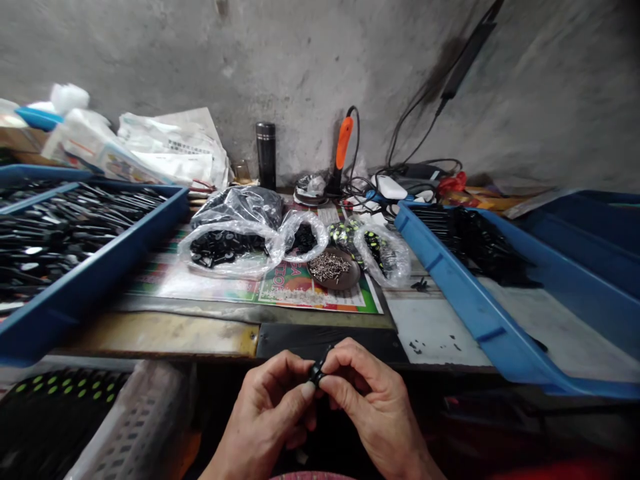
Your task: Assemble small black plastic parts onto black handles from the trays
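Note:
My left hand (273,410) and my right hand (367,400) meet at the bottom centre, in front of the bench edge. Both pinch one small black part (317,372) between thumbs and fingertips. The fingers of both hands are curled closed around it, so most of the part is hidden. Nearest on the bench are a dark dish of small metal screws (331,268) and clear bags of black parts (226,248).
A blue tray of black parts (85,280) sits at left, and another blue tray (467,303) at right. An orange-handled tool (343,143), a black cylinder (265,155) and cables stand by the wall. A pale perforated basket (133,427) is at lower left.

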`<state>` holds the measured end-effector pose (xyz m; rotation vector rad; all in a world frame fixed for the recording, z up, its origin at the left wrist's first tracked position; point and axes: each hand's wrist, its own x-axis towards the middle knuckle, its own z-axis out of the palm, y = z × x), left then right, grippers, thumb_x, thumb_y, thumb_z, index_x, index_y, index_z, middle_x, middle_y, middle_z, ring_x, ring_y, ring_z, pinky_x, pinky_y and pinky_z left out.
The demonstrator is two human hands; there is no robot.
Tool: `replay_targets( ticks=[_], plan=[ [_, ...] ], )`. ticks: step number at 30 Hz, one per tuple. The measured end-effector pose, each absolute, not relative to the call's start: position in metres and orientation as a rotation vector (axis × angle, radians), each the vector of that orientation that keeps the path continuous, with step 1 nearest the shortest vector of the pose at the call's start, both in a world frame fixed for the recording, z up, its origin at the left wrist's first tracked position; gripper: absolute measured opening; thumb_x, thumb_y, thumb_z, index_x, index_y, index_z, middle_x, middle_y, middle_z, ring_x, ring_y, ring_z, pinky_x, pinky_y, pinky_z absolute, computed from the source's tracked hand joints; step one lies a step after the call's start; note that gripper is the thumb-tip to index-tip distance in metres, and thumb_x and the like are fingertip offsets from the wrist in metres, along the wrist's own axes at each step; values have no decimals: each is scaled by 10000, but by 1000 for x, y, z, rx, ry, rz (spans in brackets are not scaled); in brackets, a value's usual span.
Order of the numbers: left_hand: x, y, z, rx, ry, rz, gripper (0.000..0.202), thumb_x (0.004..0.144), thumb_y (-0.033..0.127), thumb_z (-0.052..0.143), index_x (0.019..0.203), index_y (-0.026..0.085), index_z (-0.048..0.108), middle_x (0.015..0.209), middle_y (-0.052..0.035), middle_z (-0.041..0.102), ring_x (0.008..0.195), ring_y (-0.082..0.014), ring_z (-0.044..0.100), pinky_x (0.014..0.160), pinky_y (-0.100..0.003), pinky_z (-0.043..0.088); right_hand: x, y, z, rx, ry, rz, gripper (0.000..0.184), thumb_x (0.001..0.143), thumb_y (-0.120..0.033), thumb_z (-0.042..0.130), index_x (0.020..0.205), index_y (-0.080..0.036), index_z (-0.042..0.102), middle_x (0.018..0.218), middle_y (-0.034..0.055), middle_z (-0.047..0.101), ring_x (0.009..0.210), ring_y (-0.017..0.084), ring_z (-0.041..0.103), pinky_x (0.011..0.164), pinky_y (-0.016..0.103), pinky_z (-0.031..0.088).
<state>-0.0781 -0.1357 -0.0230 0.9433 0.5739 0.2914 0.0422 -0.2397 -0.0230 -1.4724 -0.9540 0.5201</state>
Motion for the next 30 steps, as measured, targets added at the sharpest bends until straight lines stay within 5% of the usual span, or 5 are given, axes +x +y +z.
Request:
replay_targets(
  ticks=[8, 18, 30],
  plan=[
    [-80, -135, -25, 943, 586, 235, 334, 727, 405, 810, 865, 163, 626, 541, 37, 560, 460, -62, 412, 415, -152, 296, 40, -238, -29, -1499, -898, 495, 43, 861, -172, 631, 859, -202, 601, 758, -36, 549, 640, 106, 545, 576, 187, 453],
    [-77, -136, -23, 880, 544, 284, 331, 685, 374, 858, 801, 157, 637, 551, 22, 605, 445, -56, 442, 398, -141, 307, 40, -237, -29, -1345, -724, 722, 220, 869, -288, 690, 918, -216, 488, 740, -57, 533, 546, 78, 533, 492, 152, 465],
    [-78, -138, -25, 842, 596, 319, 339, 686, 374, 859, 846, 155, 656, 523, 33, 572, 452, -57, 446, 405, -133, 296, 35, -239, -30, -1602, -1319, -148, 115, 966, -118, 541, 985, -217, 596, 807, -5, 636, 705, 125, 628, 654, 189, 503]
  ],
)
